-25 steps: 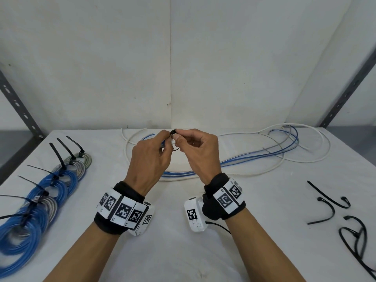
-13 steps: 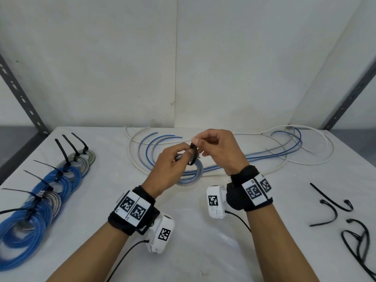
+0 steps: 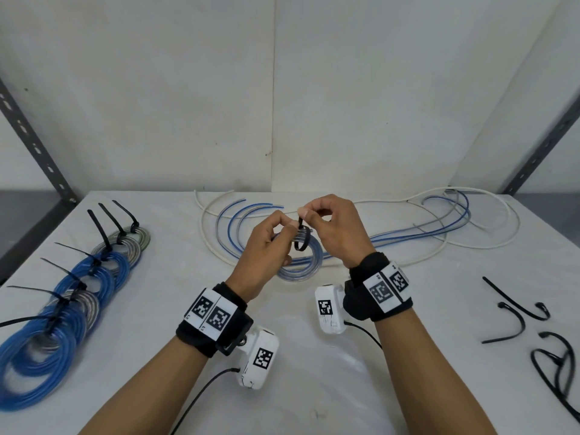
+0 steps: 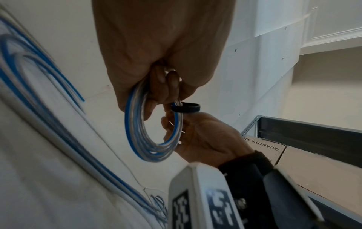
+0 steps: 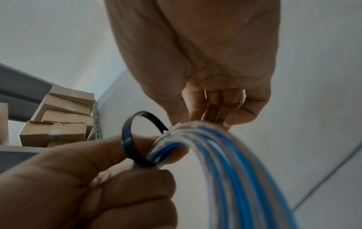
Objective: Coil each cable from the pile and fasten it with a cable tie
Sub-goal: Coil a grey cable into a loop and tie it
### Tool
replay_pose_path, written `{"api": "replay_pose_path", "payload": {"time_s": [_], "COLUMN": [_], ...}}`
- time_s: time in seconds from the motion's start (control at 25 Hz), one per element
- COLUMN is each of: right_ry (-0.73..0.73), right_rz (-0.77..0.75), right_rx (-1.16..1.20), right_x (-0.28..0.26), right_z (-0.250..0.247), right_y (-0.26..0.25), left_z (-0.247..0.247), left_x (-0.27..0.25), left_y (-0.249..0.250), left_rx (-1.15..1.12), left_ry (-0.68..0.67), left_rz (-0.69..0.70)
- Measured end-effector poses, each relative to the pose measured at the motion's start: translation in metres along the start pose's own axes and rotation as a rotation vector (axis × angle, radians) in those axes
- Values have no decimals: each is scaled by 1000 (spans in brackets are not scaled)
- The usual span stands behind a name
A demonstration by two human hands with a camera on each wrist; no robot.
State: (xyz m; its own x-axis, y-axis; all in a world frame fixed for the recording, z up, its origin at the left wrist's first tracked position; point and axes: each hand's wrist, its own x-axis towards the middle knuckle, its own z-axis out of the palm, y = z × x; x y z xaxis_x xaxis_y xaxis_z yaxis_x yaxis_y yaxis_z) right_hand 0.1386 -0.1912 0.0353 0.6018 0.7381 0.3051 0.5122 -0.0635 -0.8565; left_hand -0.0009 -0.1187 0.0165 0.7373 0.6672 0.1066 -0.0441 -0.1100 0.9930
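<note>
Coiled blue-and-clear cable (image 3: 299, 262) is up off the white table (image 3: 314, 387), held mid-air at centre between both hands. Left hand (image 3: 263, 249) has its fingers curled round the coil's top, gripping it. Right hand (image 3: 332, 227) pinches the black plastic cable tie (image 3: 302, 238) between thumb and fingertips, the tie looped loosely around the bundle of turns. Loose blue, grey and white cables (image 3: 439, 224) sprawl along the table's far edge. Finished tied coils (image 3: 62, 302) line up at far left. Spare black cable ties (image 3: 533, 324) lie at right.
</note>
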Motion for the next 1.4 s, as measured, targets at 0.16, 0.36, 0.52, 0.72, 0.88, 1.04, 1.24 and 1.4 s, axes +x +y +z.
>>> {"api": "replay_pose_path", "payload": {"time_s": [0.16,0.36,0.52,0.72,0.88,1.04,1.24,1.4], "right_ry": [-32,-48,78,25,125,210,-148,28], "right_rz": [86,93,139,157,153,182,84,-12], "right_rx": [47,61,97,159,165,335,241,183], "right_x": [4,5,6,6,9,8,0,4], "right_z": [7,5,5,3,7,3,2,5], "right_y": [10,14,16,18,24,18,7,16], "left_z": [4,5,11,13,15,15,9,11], "left_x": [-2,-3,-6,-6,-7,-6,-2,-7], "left_y": [-5,-7,-11,-13,-16,-14,-6,1], "left_rx": [-36,-30,-39,-81,-87,-60,-104,-77], "left_ry": [-45,-39,-54,-37,-34,-49,23,-8], "left_rz": [-78,-87,-90,-104,-95,-95,-97,-58]}}
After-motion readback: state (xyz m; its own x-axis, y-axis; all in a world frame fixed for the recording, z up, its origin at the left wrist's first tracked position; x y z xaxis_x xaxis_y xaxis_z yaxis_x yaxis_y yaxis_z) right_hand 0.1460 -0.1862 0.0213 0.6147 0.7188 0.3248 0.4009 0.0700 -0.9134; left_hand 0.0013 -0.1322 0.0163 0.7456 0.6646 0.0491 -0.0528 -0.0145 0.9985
